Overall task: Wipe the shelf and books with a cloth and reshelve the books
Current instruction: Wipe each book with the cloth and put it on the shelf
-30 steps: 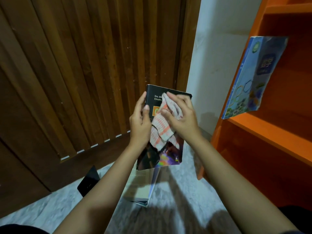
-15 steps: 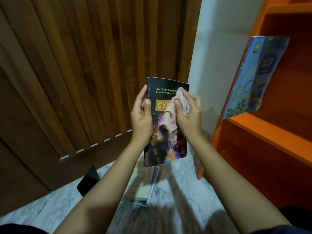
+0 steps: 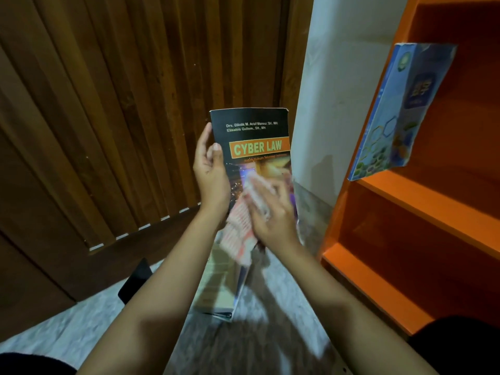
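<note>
My left hand (image 3: 209,174) grips the left edge of a black "Cyber Law" book (image 3: 254,136), held upright in front of me with its cover facing me. Against the lower half of that cover my right hand (image 3: 273,217) presses a white and orange checked cloth (image 3: 238,234), fingers wrapped over it. The cloth hangs down below the book. On the right stands the orange shelf (image 3: 422,196), with a blue book (image 3: 392,112) leaning on its middle board.
Another book (image 3: 219,290) lies on the pale marbled floor beneath my hands, and a flat black object (image 3: 135,280) lies further left. A dark wooden slatted door fills the left and back. A white wall strip separates door and shelf.
My right hand and the cloth have slid down the cover from near the top to its lower half, uncovering the title. The book has risen slightly.
</note>
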Motion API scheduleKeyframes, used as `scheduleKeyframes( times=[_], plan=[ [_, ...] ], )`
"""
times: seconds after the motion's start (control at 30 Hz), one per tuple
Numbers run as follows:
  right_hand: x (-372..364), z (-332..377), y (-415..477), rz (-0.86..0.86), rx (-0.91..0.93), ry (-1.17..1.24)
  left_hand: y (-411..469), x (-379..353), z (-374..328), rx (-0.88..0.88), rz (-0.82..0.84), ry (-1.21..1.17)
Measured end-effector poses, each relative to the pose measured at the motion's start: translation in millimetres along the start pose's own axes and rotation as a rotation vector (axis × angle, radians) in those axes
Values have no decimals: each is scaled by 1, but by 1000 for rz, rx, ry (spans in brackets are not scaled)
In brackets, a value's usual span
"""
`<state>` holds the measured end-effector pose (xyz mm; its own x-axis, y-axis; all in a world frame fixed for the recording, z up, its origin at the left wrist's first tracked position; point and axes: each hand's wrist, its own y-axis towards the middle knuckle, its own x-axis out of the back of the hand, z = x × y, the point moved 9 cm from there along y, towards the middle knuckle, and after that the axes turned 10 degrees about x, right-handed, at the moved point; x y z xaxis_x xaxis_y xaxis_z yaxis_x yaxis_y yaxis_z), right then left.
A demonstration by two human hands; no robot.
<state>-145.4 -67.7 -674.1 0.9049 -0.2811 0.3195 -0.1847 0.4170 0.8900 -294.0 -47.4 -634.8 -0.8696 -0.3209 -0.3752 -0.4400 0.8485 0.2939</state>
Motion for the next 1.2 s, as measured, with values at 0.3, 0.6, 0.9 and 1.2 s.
scheduleKeyframes(
  times=[0.3, 0.6, 0.9, 1.2],
  plan=[
    [5, -37, -45, -41, -294, 27, 26, 44, 6, -11, -180, -61],
    [-11, -34, -59, 98, -313, 106, 26, 47, 2, -26, -162, -54],
    [38, -76, -14, 15, -614, 448, 11, -5, -5, 41, 131, -50],
    [118, -97, 5, -162, -691, 499, -17, -94, -16, 25, 377, -23]
  ],
)
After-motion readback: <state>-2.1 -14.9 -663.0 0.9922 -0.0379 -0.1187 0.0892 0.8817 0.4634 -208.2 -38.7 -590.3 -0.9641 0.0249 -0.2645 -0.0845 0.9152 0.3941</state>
